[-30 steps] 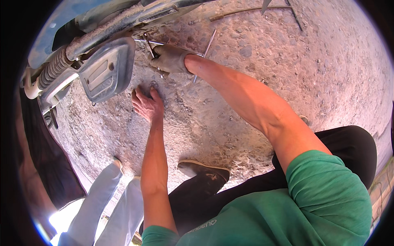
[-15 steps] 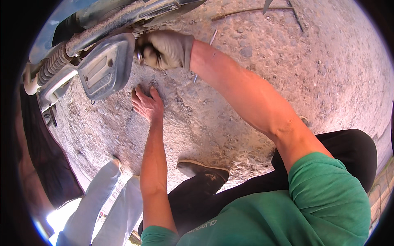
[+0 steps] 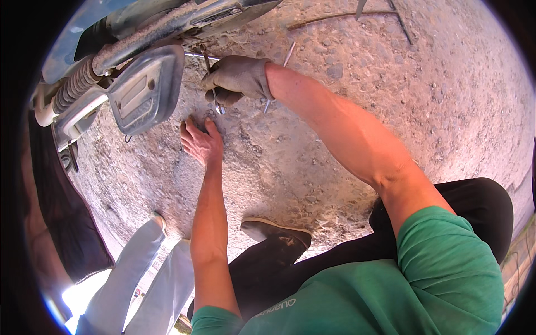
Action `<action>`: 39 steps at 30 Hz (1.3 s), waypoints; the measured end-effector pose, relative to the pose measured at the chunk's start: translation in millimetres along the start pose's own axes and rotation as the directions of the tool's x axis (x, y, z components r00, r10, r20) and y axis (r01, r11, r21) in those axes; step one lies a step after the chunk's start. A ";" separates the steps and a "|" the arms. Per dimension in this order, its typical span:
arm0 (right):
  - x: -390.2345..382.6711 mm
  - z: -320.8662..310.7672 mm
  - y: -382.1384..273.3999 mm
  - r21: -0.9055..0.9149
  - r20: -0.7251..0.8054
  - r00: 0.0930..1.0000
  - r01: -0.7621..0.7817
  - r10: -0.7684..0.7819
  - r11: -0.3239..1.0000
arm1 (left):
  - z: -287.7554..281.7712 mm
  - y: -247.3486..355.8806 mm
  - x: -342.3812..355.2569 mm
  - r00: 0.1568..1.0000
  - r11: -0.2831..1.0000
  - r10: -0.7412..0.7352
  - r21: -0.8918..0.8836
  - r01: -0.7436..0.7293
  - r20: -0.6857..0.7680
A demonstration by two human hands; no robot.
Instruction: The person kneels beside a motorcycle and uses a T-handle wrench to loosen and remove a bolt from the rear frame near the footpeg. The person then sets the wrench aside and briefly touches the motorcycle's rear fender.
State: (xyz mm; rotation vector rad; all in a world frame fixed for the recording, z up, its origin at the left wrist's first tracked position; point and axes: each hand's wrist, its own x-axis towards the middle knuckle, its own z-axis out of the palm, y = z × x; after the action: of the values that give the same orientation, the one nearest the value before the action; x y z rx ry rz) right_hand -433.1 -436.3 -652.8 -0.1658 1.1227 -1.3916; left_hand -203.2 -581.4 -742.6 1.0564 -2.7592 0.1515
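My right hand point(image 3: 237, 80), in a grey-brown work glove, grips a thin metal wrench point(image 3: 219, 108) just right of the grey plastic guard point(image 3: 144, 92) on the vehicle's underside. One shiny wrench end sticks out below my fingers, and its rusty-looking shank shows above them. My left hand point(image 3: 202, 144) is bare. It rests on the rough ground below the guard, fingers spread, holding nothing. Behind my right wrist lies a thin pale rod point(image 3: 289, 54), partly hidden by the wrist. A silver bar point(image 3: 202, 56) shows between the guard and the glove.
Along the upper left run a dusty metal tube point(image 3: 148, 34) and a ribbed rubber boot point(image 3: 71, 95). A bent rusty rod point(image 3: 329, 18) lies on the ground at the top. Another person's light trousers point(image 3: 125, 273) stand at lower left. My dark shoe point(image 3: 276, 230) is planted below the hands.
My right hand has drawn back to the right and slightly down from beside the guard, with the wrench now plainly visible in it. My left hand has stayed put.
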 end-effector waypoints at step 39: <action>47.3 7.5 30.5 -0.196 -0.042 0.974 0.209 -0.221 0.958 | -0.3 0.6 1.1 1.000 1.000 -0.009 -0.015 0.009 0.006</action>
State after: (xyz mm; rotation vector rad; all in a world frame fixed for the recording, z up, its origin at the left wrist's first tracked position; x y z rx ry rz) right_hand -417.0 -471.3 -694.5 -0.3944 1.3224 -1.4877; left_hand -204.4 -581.6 -742.1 1.0667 -2.7563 0.1262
